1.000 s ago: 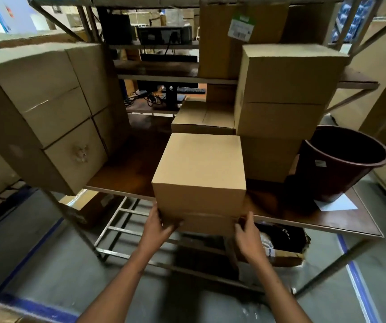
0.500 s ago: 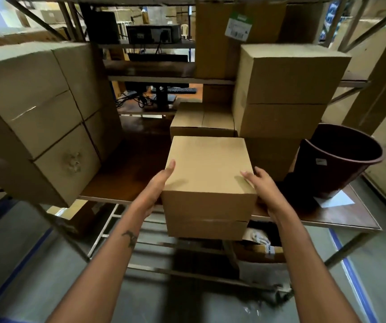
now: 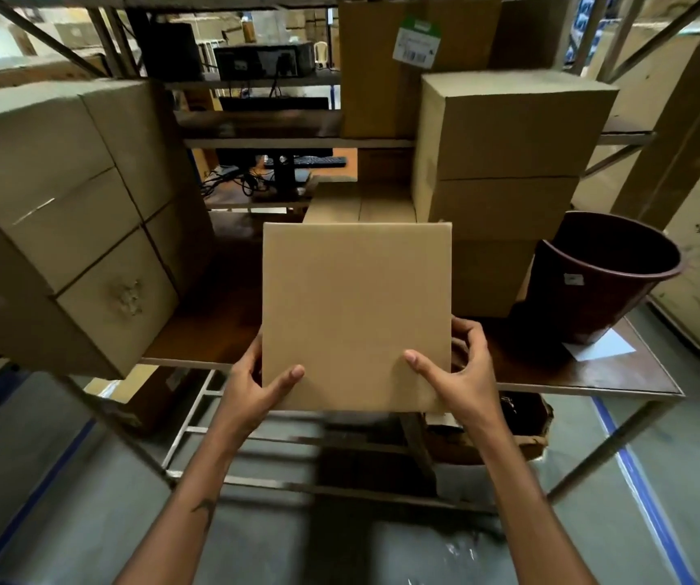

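Observation:
A plain brown cardboard box (image 3: 356,306) is held up in front of me, over the front edge of the wooden shelf (image 3: 550,373), its flat top facing the camera. My left hand (image 3: 255,386) grips its lower left corner, thumb on the top face and fingers down the side. At the lower right corner, my right hand (image 3: 458,377) grips it the same way, with the fingers curled round the right side. The box's underside is hidden.
Stacked cardboard boxes (image 3: 65,213) fill the shelf's left; a taller stack (image 3: 504,171) stands at the right, a low box (image 3: 356,204) behind. A dark red bucket (image 3: 593,280) and a white paper (image 3: 601,350) sit on the right. Metal rack bars (image 3: 196,420) cross below.
The box has been lifted off the shelf edge and drawn toward me, so only its top face shows. Both hands slid from the box's sides to its near corners.

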The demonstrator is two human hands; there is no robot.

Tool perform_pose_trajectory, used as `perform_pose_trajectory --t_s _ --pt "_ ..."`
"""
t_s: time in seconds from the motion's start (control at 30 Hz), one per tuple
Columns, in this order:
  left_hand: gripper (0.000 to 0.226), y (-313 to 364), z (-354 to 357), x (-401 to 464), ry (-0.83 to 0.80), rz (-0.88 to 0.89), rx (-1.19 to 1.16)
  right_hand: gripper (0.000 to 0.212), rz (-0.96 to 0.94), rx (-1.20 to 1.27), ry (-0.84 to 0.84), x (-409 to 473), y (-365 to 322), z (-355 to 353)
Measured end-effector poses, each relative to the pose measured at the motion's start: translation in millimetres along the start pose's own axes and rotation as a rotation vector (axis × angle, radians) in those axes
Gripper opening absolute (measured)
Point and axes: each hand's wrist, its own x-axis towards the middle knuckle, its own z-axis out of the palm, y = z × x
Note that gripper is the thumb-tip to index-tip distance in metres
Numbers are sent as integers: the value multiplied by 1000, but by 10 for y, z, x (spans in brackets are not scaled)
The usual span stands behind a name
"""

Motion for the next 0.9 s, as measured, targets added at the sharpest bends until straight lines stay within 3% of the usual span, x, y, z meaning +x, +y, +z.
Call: perform_pose_trajectory --t_s 0.3,0.47,0.6,0.73,0.9 --pt "99 -552 273 77 102 -83 151 79 38 -74 -34 -23 301 153" --pt "86 -786 554 -67 198 -108 346 65 95 -266 4 -203 756 179" --pt "71 -778 665 -67 180 -110 288 50 176 -247 -50 -207 816 82" --pt "93 -687 594 -2 88 -129 223 35 236 -126 -58 -163 665 34" --pt "107 -362 568 108 143 -101 69 40 202 -10 -22 -68 463 61"
